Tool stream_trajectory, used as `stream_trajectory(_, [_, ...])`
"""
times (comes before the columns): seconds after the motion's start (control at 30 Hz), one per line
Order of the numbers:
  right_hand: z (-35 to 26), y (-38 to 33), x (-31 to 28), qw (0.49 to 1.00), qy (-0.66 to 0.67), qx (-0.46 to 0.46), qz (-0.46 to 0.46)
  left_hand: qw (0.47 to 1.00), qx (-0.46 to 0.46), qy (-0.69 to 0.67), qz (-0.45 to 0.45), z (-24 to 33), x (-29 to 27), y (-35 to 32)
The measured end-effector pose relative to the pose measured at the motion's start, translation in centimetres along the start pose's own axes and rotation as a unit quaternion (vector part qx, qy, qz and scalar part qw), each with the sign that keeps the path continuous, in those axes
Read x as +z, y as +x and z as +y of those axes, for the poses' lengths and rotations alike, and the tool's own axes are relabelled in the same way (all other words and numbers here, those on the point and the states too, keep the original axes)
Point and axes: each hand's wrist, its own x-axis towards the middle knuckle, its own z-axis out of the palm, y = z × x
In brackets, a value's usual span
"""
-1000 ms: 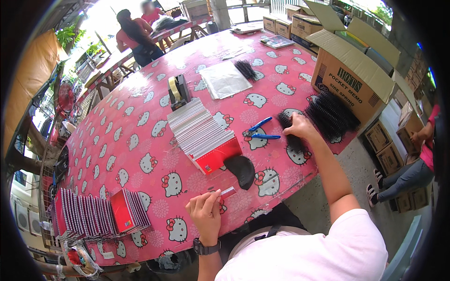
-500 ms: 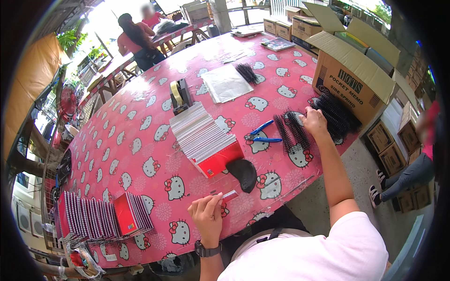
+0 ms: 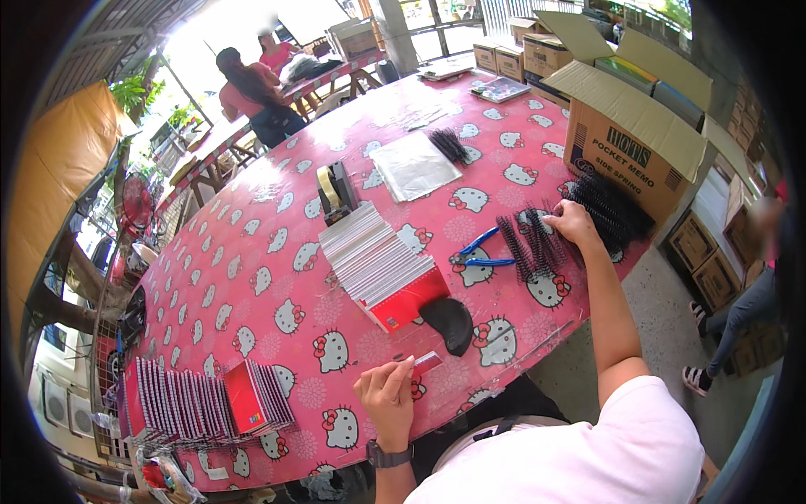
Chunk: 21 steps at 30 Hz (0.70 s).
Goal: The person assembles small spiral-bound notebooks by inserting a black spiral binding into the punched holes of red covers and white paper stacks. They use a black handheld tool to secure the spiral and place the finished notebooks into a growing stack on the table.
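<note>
**Right hand on the coils, left on a small red piece**

I see my right hand [image 3: 573, 225] lying on the black coils [image 3: 531, 244] at the table's [image 3: 252, 252] right edge, fingers curled over them. Blue pliers [image 3: 480, 252] sit just beside. My left hand [image 3: 388, 396] pinches a small red piece [image 3: 426, 363] near the front edge. A fanned stack of notebooks [image 3: 378, 265] lies between; a cardboard box [image 3: 630, 143] stands beyond the coils.

a round table [image 3: 252, 277] with a pink cartoon-cat cloth stood on a grey concrete floor [image 3: 663, 319]; daylight came from the open far side, cardboard boxes [image 3: 638, 143] at the right edge.
</note>
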Motion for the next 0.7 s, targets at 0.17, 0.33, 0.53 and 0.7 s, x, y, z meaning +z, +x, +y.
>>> stream_trajectory(0.17, [-1.1,-2.9,0.2,0.982,0.102,-0.132,0.085,1.0,0.026,0.011,-0.011,0.3,-0.2,-0.5])
stream_trajectory(0.33, [-8.2,-13.0,3.5,0.826,0.3,-0.441,-0.185,0.999,0.024,0.028,0.001,0.7,-0.3,-0.2])
stream_trajectory(0.53, [-12.4,-18.8,4.5,0.783,0.301,-0.428,-0.336,1.0,-0.007,0.012,-0.011,0.7,-0.4,-0.2])
stream_trajectory(0.7, [-11.8,-19.7,5.4,0.76,0.303,-0.462,-0.342,0.999,-0.02,0.023,-0.018,0.9,-0.4,-0.1])
